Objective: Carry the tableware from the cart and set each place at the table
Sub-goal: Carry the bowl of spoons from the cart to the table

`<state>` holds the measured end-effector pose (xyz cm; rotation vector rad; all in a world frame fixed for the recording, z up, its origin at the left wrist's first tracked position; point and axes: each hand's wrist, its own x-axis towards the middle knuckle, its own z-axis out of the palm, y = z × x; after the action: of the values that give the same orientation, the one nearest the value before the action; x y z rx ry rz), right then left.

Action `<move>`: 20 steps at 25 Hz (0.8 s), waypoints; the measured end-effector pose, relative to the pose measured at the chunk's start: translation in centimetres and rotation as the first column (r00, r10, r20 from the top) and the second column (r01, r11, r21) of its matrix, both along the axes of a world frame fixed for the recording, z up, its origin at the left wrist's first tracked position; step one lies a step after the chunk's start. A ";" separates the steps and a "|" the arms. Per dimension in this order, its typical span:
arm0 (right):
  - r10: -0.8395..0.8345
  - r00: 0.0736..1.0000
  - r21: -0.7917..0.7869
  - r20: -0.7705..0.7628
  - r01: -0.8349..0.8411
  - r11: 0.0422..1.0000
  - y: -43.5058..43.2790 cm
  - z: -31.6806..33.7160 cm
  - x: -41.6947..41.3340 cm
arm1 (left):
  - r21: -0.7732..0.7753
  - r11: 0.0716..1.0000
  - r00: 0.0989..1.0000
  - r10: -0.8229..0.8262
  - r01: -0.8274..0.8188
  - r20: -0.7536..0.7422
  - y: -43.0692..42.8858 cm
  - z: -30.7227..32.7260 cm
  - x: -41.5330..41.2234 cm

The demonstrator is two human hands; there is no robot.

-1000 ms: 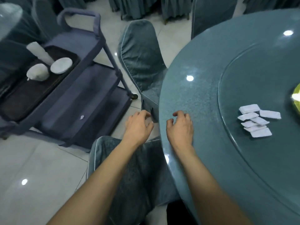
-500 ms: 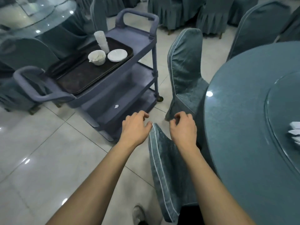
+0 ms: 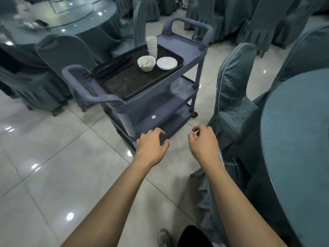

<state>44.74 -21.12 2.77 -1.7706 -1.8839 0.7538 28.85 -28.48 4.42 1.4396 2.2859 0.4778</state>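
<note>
A blue three-shelf cart (image 3: 188, 50) stands ahead of me on the tiled floor. Its top shelf carries a dark tray (image 3: 124, 81). On the tray sit a white bowl (image 3: 146, 63) with small white items inside, a white plate (image 3: 167, 63) and a stack of white cups (image 3: 152, 47). My left hand (image 3: 151, 147) and my right hand (image 3: 203, 143) hover side by side over the floor, short of the cart. Both hold nothing, with fingers loosely curled. The round blue table (image 3: 299, 139) is at my right.
A covered chair (image 3: 233, 90) stands between the cart and the table, and another chair (image 3: 213, 202) is close to my right arm. A second round table (image 3: 53, 24) with chairs fills the far left. Tiled floor lies open to my left.
My view has swung left from the table to the cart, which is now nearer and central. Both hands have left the table edge and stay empty.
</note>
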 end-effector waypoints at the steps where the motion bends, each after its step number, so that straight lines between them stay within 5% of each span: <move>1: 0.005 1.000 0.000 0.001 -0.005 1.000 0.1 0.2 -0.9 | 0.009 1.000 1.000 0.008 -0.008 0.003 -0.1 0.0 -0.8; 20: 0.132 0.991 -0.046 0.035 -0.130 0.990 18.6 -2.7 -16.3 | -0.018 0.992 0.992 0.128 -0.128 0.020 14.3 -0.8 -14.3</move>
<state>28.44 -2.52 0.07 -1.7114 -2.0397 0.8200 14.55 -14.19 3.63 1.2792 2.3689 0.5078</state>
